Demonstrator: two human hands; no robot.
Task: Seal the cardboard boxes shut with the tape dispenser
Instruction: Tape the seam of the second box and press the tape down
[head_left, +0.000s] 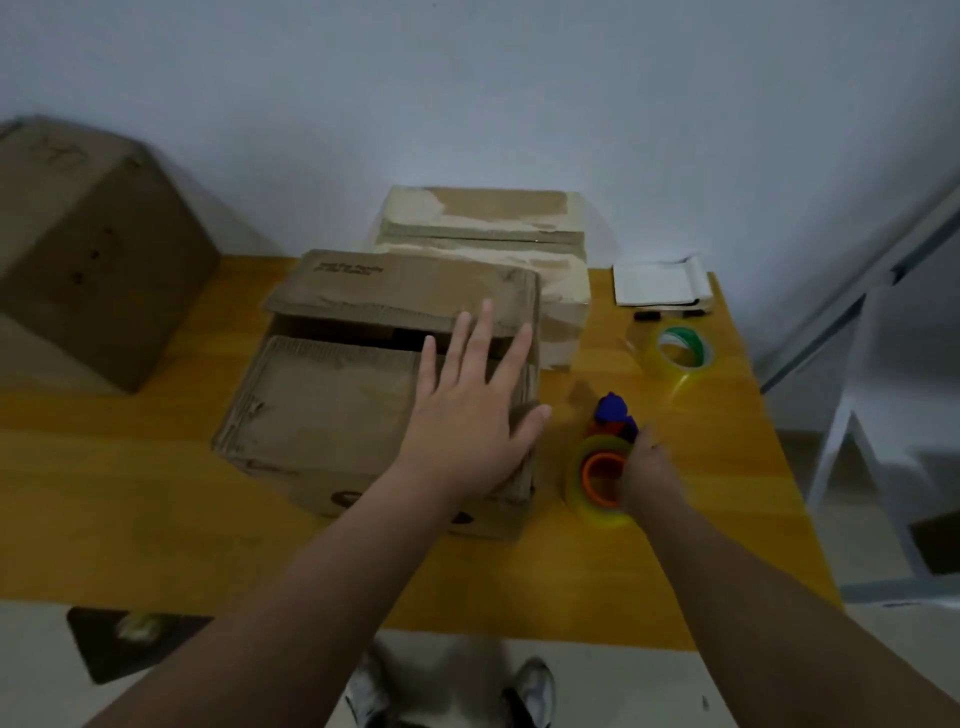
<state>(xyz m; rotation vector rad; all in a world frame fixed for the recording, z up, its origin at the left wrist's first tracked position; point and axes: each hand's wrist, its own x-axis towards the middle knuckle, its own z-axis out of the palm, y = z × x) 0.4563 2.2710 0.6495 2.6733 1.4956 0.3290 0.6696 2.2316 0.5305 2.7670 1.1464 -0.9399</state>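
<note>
Shoes (535, 691): a pair on the floor at the near edge, blurred and partly cut off by the frame.
Counter (156, 467): a yellow wooden top that carries the things; its left end runs out of the picture.
Right hand (647, 473): its grip is closed on the tape dispenser from the right side. Only the back of the hand shows; the fingers are hidden under it.
Tape dispenser (597, 467): on the counter just right of the front box. It has an orange core inside a clear yellowish roll and a blue part at the far end. It is blurred, so the cutting edge is hard to make out.
Left hand (467, 410): lies flat on the near flap of the front box, at its right end. The grip is spread and the fingers are straight, with the fingertips reaching the far flap.
Front box (322, 410): brown cardboard with both flaps folded down and a dark gap between them. The print on the far flap is unreadable, and the left forearm hides part of a dark mark on the near wall.
Spare roll (680, 356): clear tape with a green core, to the far right of the dispenser and apart from it.
Second box (488, 223): behind the front box, which hides its lower part. Its surface is pale and torn.
White packet (660, 286): at the far right corner, with small black things beside it that are too small to tell.
Large box (88, 249): far left, tilted and cut off by the frame.
</note>
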